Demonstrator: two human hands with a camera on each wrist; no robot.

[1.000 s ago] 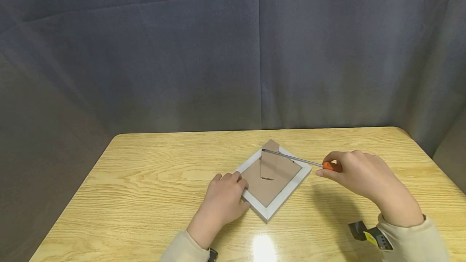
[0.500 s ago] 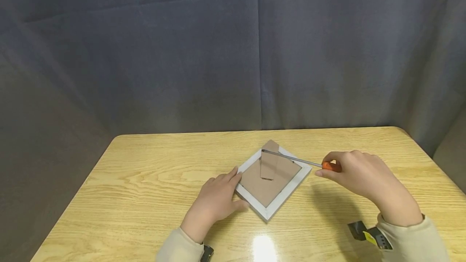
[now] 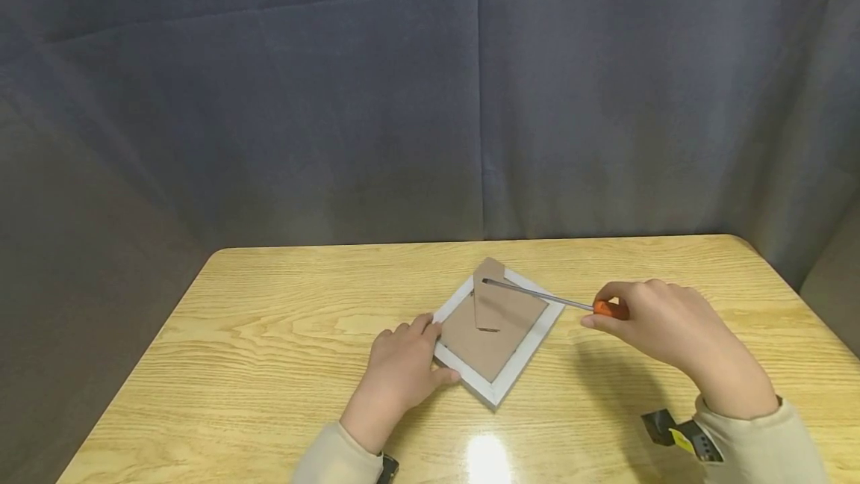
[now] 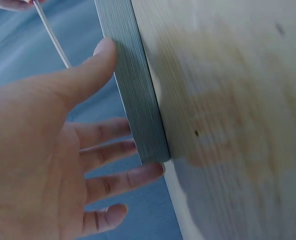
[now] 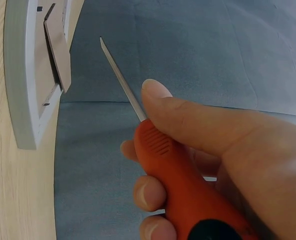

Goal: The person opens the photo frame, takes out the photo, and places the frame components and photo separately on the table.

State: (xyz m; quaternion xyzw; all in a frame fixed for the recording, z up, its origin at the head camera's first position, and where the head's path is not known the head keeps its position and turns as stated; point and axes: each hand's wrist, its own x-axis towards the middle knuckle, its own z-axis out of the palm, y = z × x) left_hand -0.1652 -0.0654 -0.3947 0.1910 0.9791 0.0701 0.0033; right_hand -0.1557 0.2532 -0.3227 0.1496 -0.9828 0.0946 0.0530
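A picture frame (image 3: 516, 370) lies face down on the table, its light border around a brown backing board (image 3: 463, 331) with a brown stand flap (image 3: 488, 308). My left hand (image 3: 401, 372) is at its left corner; in the left wrist view, the thumb (image 4: 100, 62) touches the frame's side (image 4: 138, 85) and the fairly straight fingers reach its edge. My right hand (image 3: 661, 323) grips a flathead screwdriver (image 5: 172, 170) by its orange handle, index finger and thumb near the shaft. The shaft (image 3: 537, 293) extends left above the frame, and the right wrist view shows its tip apart from it.
The wooden table (image 3: 269, 349) reaches back to a dark grey curtain (image 3: 336, 133), which also hangs along the left and right sides. Straps with small black devices (image 3: 699, 439) sit at the wrists.
The frame has turned slightly, its far end shifting left. My left hand first drew back from the frame with fingers straightening, then came slightly forward again. My right hand and the screwdriver barely moved.
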